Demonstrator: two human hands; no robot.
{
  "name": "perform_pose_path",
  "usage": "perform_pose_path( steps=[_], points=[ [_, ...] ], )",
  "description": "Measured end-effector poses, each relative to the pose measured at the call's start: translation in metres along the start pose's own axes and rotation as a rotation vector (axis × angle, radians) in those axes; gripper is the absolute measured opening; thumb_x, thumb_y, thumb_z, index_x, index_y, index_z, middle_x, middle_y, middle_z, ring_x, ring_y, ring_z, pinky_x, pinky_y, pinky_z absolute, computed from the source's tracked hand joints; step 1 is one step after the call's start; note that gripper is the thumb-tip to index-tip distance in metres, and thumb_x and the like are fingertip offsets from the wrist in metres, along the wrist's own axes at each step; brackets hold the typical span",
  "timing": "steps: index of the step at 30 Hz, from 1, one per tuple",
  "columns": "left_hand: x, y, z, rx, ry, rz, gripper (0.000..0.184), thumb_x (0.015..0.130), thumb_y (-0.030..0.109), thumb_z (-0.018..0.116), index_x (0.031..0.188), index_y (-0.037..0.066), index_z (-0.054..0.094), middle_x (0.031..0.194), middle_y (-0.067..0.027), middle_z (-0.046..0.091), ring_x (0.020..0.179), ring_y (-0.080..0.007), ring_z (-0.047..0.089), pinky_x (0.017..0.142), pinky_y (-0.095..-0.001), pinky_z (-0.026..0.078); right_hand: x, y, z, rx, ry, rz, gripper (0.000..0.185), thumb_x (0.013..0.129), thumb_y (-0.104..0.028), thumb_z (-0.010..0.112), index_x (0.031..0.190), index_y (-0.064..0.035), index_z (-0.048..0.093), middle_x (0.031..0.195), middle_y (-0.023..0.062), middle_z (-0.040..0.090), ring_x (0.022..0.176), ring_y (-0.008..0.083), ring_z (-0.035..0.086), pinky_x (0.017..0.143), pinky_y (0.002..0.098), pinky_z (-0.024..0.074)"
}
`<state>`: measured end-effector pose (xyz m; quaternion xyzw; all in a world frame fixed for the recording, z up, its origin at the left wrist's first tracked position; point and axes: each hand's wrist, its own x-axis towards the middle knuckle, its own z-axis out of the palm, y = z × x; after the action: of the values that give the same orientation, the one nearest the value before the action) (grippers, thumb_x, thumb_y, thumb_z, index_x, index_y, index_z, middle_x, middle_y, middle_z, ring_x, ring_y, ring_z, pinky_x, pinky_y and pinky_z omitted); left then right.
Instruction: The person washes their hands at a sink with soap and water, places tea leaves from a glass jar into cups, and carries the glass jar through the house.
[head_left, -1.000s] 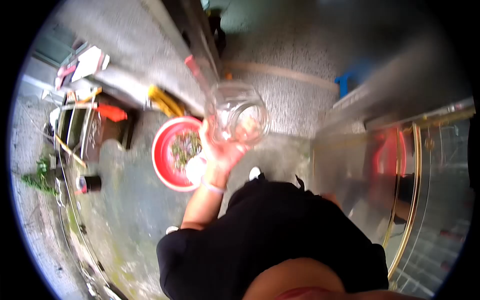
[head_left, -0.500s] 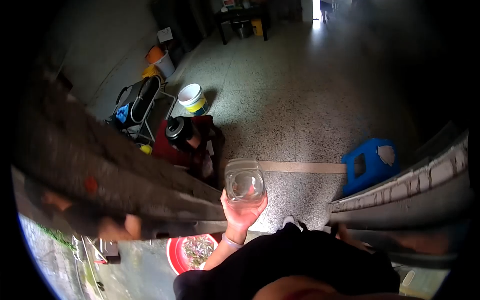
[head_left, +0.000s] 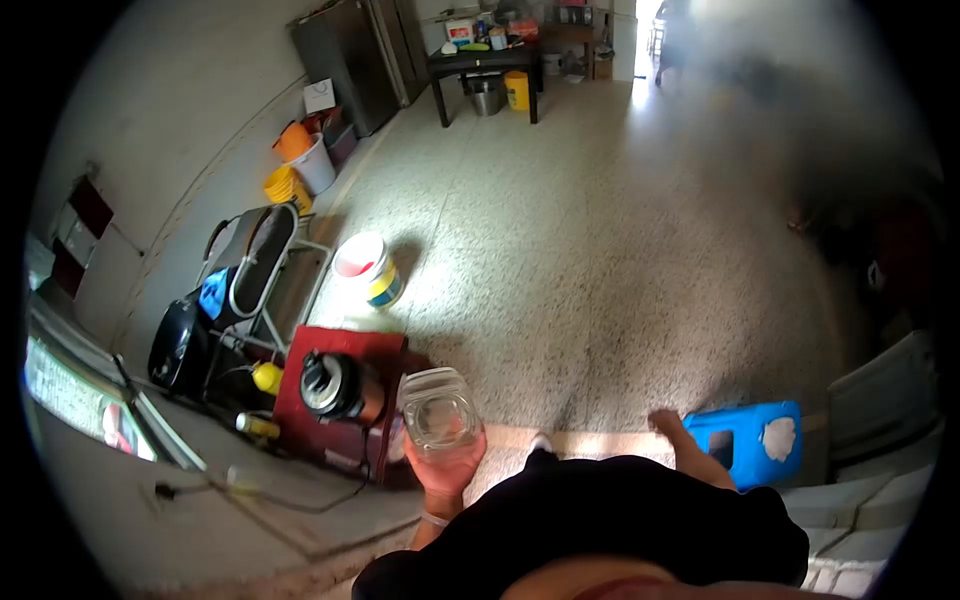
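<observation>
A clear glass jar (head_left: 440, 408) rests in my left hand (head_left: 445, 468), whose fingers wrap round its lower part. Just left of the jar stands a red table (head_left: 310, 425) bearing a black and silver cooker (head_left: 335, 387). My right hand (head_left: 664, 422) hangs low beside my body, near a blue stool (head_left: 740, 440) with a pale patch on its top. That hand is small and dark in the view, so its fingers cannot be made out.
A white bucket (head_left: 366, 268) stands on the speckled floor beyond the red table. Folding chairs (head_left: 262, 262) line the left wall, with a yellow bucket (head_left: 287, 188) behind them. A black table (head_left: 483, 62) is at the back.
The view has passed from the outdoor area with the red basin, through the doorway, into the room. The jar stays in my left hand. The red table and blue stool are now beside me.
</observation>
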<state>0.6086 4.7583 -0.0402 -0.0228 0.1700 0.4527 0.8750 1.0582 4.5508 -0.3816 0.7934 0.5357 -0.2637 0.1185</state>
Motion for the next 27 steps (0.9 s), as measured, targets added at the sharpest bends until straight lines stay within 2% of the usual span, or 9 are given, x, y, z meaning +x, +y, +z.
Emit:
perform_pose_path(
  steps=[5, 8, 11, 12, 16, 17, 21, 25, 27],
  points=[
    [0.165, 0.003, 0.057, 0.449, -0.168, 0.080, 0.068, 0.073, 0.060, 0.052, 0.122, 0.013, 0.045, 0.120, -0.0122, 0.047, 0.112, -0.0315, 0.045, 0.091, -0.0496, 0.039, -0.034, 0.024, 0.001, 0.935, -0.223, 0.670, 0.028, 0.074, -0.022, 0.063, 0.099, -0.0120, 0.056, 0.096, 0.0100, 0.059, 0.084, 0.0229, 0.057, 0.070, 0.0384, 0.0459],
    [0.244, 0.005, 0.113, 0.098, -0.323, -0.251, 0.077, 0.073, 0.065, 0.049, 0.122, 0.005, 0.043, 0.122, -0.0172, 0.044, 0.111, -0.0363, 0.043, 0.089, -0.0503, 0.041, -0.015, 0.024, -0.020, 1.081, -0.194, 0.820, 0.041, 0.071, -0.024, 0.067, 0.107, -0.0096, 0.052, 0.104, 0.0126, 0.056, 0.094, 0.0249, 0.054, 0.077, 0.0394, 0.0444],
    [0.324, 0.007, 0.144, 0.441, -0.195, -0.217, 0.083, 0.074, 0.067, 0.046, 0.122, 0.000, 0.043, 0.125, -0.0184, 0.043, 0.111, -0.0366, 0.044, 0.088, -0.0511, 0.041, 0.041, 0.023, -0.049, 1.153, -0.109, 0.824, 0.055, 0.069, -0.026, 0.071, 0.116, -0.0072, 0.048, 0.113, 0.0151, 0.053, 0.103, 0.0269, 0.051, 0.083, 0.0403, 0.0429],
    [0.347, 0.007, 0.147, 0.201, -0.196, -0.347, 0.083, 0.074, 0.067, 0.045, 0.123, 0.000, 0.043, 0.126, -0.0187, 0.042, 0.112, -0.0366, 0.044, 0.088, -0.0516, 0.042, 0.057, 0.021, -0.073, 1.177, -0.055, 0.788, 0.060, 0.068, -0.026, 0.072, 0.119, -0.0064, 0.046, 0.116, 0.0160, 0.052, 0.106, 0.0276, 0.050, 0.085, 0.0406, 0.0424],
    [0.449, 0.017, 0.145, 0.076, -0.110, -0.417, 0.084, 0.074, 0.068, 0.042, 0.124, 0.001, 0.042, 0.127, -0.0217, 0.042, 0.110, -0.0365, 0.046, 0.088, -0.0541, 0.042, 0.230, 0.023, -0.219, 1.039, 0.267, 0.209, 0.079, 0.065, -0.029, 0.078, 0.130, -0.0032, 0.040, 0.127, 0.0193, 0.047, 0.118, 0.0302, 0.046, 0.094, 0.0418, 0.0405],
    [0.481, 0.023, 0.154, 0.142, -0.105, -0.382, 0.084, 0.074, 0.069, 0.042, 0.124, 0.001, 0.042, 0.127, -0.0223, 0.042, 0.110, -0.0366, 0.047, 0.088, -0.0543, 0.042, 0.263, -0.005, -0.337, 0.845, 0.212, 0.017, 0.112, 0.061, -0.035, 0.081, 0.142, -0.0062, 0.009, 0.142, 0.0224, 0.025, 0.129, 0.0325, 0.031, 0.103, 0.0408, 0.0306],
    [0.549, 0.056, 0.189, 0.498, -0.155, -0.261, 0.088, 0.074, 0.069, 0.041, 0.129, 0.000, 0.037, 0.130, -0.0242, 0.039, 0.111, -0.0376, 0.045, 0.093, -0.0483, 0.039, 0.379, -0.114, -0.608, 0.503, 0.371, -0.700, 0.106, 0.066, -0.062, 0.067, 0.140, -0.0033, 0.018, 0.143, 0.0201, 0.022, 0.132, 0.0340, 0.021, 0.106, 0.0445, 0.0241],
    [0.639, 0.089, 0.208, 0.160, -0.121, -0.449, 0.093, 0.075, 0.069, 0.039, 0.136, 0.001, 0.027, 0.136, -0.0233, 0.033, 0.119, -0.0392, 0.040, 0.096, -0.0497, 0.037, 0.453, -0.220, -0.771, 0.129, 0.338, -1.290, 0.103, 0.063, -0.048, 0.075, 0.141, -0.0098, 0.018, 0.144, 0.0186, 0.015, 0.133, 0.0365, 0.018, 0.107, 0.0464, 0.0241],
    [0.679, 0.098, 0.265, 1.491, -0.253, -0.069, 0.094, 0.075, 0.070, 0.039, 0.138, 0.002, 0.025, 0.138, -0.0181, 0.032, 0.122, -0.0384, 0.037, 0.097, -0.0530, 0.035, 0.492, -0.253, -0.809, 0.090, 0.298, -1.484, 0.099, 0.062, -0.037, 0.078, 0.140, -0.0160, 0.022, 0.144, 0.0180, 0.015, 0.133, 0.0372, 0.018, 0.107, 0.0463, 0.0262]
  ],
)
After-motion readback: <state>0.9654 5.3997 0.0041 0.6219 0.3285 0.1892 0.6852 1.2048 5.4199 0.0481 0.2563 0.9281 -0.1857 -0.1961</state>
